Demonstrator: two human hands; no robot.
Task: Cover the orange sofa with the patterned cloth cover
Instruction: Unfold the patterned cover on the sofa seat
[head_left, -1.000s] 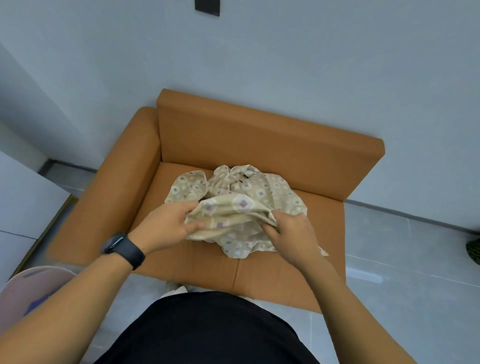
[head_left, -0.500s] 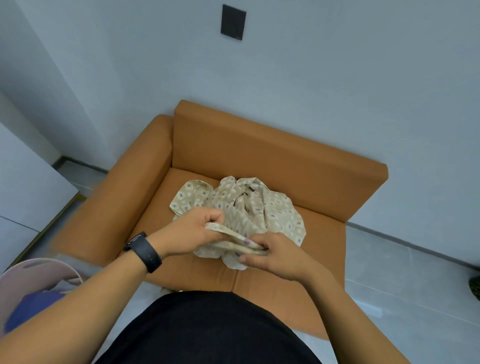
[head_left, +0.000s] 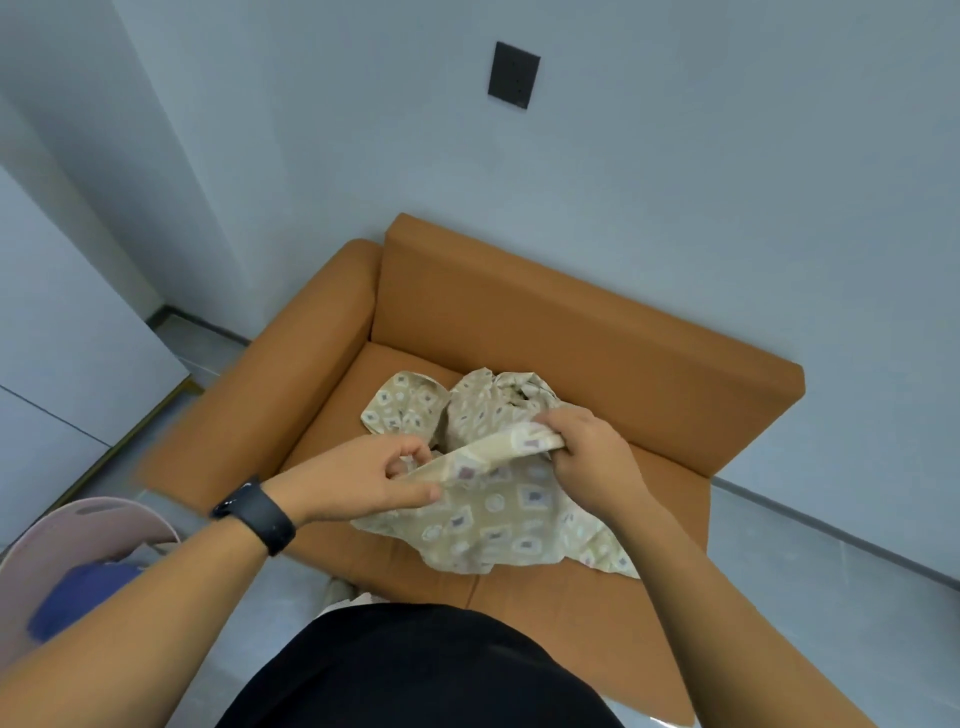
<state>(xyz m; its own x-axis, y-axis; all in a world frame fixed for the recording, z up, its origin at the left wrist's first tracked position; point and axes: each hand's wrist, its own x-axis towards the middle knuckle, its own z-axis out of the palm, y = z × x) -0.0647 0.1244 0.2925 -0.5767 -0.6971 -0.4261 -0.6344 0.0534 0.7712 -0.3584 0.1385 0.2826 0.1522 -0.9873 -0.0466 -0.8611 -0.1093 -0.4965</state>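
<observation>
The patterned cloth cover (head_left: 483, 499) lies crumpled on the seat of the orange sofa (head_left: 571, 332), near the middle, and most of the seat, the backrest and the armrest are uncovered. One edge of the cloth is lifted and stretched between the two hands. The left hand (head_left: 363, 480) pinches this edge at its left end between thumb and fingers. The right hand (head_left: 587, 457) grips the other end with the fingers curled around a fold of the fabric. A black watch (head_left: 254, 512) is on the left wrist. The sofa stands against a grey wall, which carries a dark wall plate (head_left: 513, 75). A pink basket (head_left: 78, 561) with something blue inside stands on the floor at the left.
</observation>
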